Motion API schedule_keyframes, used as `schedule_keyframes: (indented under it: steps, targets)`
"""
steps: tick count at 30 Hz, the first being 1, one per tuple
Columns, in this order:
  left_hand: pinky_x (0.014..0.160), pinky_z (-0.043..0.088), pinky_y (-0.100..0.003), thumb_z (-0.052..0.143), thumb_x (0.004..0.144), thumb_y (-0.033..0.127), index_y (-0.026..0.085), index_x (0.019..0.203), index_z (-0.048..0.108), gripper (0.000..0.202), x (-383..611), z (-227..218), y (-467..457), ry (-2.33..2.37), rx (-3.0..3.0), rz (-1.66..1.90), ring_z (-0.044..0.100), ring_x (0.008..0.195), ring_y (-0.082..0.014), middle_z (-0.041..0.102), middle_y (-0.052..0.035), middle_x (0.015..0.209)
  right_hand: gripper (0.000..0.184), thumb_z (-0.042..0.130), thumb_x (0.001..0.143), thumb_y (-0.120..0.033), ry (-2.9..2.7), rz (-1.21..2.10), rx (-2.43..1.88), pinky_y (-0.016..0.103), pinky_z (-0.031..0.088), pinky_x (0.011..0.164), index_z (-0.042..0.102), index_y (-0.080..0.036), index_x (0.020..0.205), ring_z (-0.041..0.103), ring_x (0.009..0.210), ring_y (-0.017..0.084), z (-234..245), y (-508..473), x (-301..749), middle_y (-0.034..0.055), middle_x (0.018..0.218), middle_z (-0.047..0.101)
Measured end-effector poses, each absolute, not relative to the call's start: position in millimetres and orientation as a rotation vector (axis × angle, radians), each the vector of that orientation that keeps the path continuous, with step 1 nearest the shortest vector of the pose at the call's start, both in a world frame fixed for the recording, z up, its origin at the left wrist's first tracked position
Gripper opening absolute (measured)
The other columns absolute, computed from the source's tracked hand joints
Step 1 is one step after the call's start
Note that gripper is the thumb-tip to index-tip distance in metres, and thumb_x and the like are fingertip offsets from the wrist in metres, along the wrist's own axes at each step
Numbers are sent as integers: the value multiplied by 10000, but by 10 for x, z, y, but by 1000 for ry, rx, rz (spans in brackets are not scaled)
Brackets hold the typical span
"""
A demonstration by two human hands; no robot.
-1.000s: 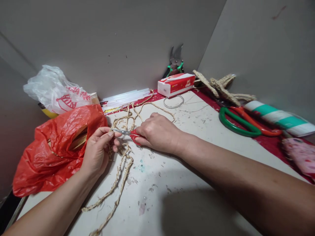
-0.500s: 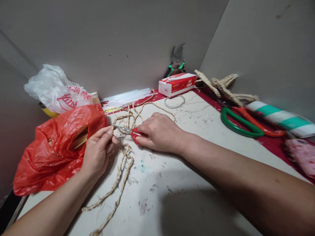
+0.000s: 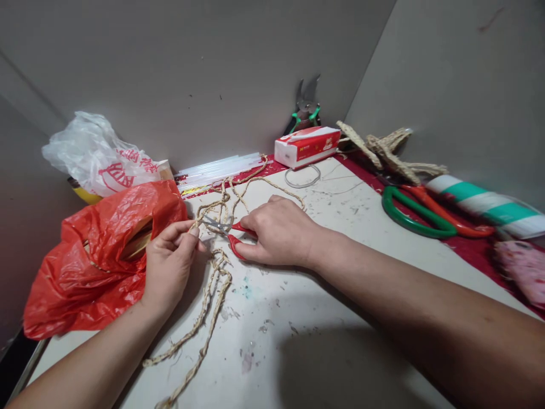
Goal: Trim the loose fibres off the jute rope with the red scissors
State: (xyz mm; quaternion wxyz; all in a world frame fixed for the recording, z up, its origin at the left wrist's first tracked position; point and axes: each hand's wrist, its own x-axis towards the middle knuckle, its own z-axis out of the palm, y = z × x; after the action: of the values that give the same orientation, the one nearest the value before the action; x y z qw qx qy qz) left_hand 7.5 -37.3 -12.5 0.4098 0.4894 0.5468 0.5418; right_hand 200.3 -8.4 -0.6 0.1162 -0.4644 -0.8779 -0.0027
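My left hand (image 3: pixel 172 255) pinches the end of a twisted straw rope (image 3: pixel 223 196) between thumb and fingers, just right of the red plastic bag. Small red-handled scissors (image 3: pixel 235 245) are in my right hand (image 3: pixel 281 230), with fingers through the loops. Their blades are spread and point left, close to the rope and my left fingertips. More of the rope lies in loose loops behind the scissors. Nearer to me, a separate-looking length of twisted straw rope (image 3: pixel 204 335) lies folded on the white tabletop (image 3: pixel 332 284).
At left sit a red plastic bag (image 3: pixel 102 255) and a white plastic bag (image 3: pixel 102 156). Clear sticks (image 3: pixel 221 167), a tissue pack (image 3: pixel 307 146) and pruning shears (image 3: pixel 306 105) line the back. Large green-and-orange-handled scissors (image 3: pixel 419 227), straw bundles (image 3: pixel 392 150) and a striped roll (image 3: pixel 489 204) lie right.
The scissors have opened, their handles and blades spreading apart. My left hand has shifted its hold slightly, and the rope now shows running into its fingers.
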Motion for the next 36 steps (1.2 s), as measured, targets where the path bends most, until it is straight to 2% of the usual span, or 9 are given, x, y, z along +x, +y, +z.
schedule_keyframes:
  steps: [7, 15, 22, 30, 36]
  targets:
    - [422, 308, -140, 731, 720, 315, 152, 891, 674, 243, 80, -133, -377, 1324, 1179, 1346, 439, 442, -38, 590, 19, 553, 411, 444, 806, -493, -2609, -24, -1319, 331, 306, 660, 670, -176, 676, 538, 567, 165, -3, -81, 2006, 54, 606, 663]
    - [390, 235, -138, 741, 696, 286, 144, 882, 659, 249, 75, -120, -348, 1249, 1076, 1337, 361, 398, -20, 572, 24, 543, 391, 444, 857, -443, -2660, -21, -1276, 318, 283, 637, 687, -179, 701, 543, 581, 158, -7, -67, 2016, 50, 633, 680]
    - [390, 216, -142, 715, 731, 258, 140, 881, 658, 200, 82, -123, -334, 1212, 1065, 1337, 338, 392, -17, 560, 27, 546, 358, 445, 885, -395, -2658, -18, -1241, 305, 278, 639, 693, -193, 722, 537, 589, 143, -29, -39, 2039, 30, 667, 693]
    - [391, 234, -140, 704, 750, 270, 149, 894, 639, 199, 74, -121, -372, 1195, 1088, 1369, 353, 399, -16, 586, 20, 575, 378, 455, 816, -468, -2563, -52, -1317, 321, 296, 669, 669, -180, 696, 546, 602, 165, -34, -58, 2016, 48, 646, 677]
    - [392, 241, -145, 693, 765, 266, 156, 906, 631, 189, 73, -129, -376, 1169, 1098, 1349, 355, 396, -18, 587, 24, 578, 392, 452, 831, -470, -2611, -52, -1282, 329, 296, 685, 676, -175, 704, 548, 607, 164, -6, -86, 1994, 58, 664, 684]
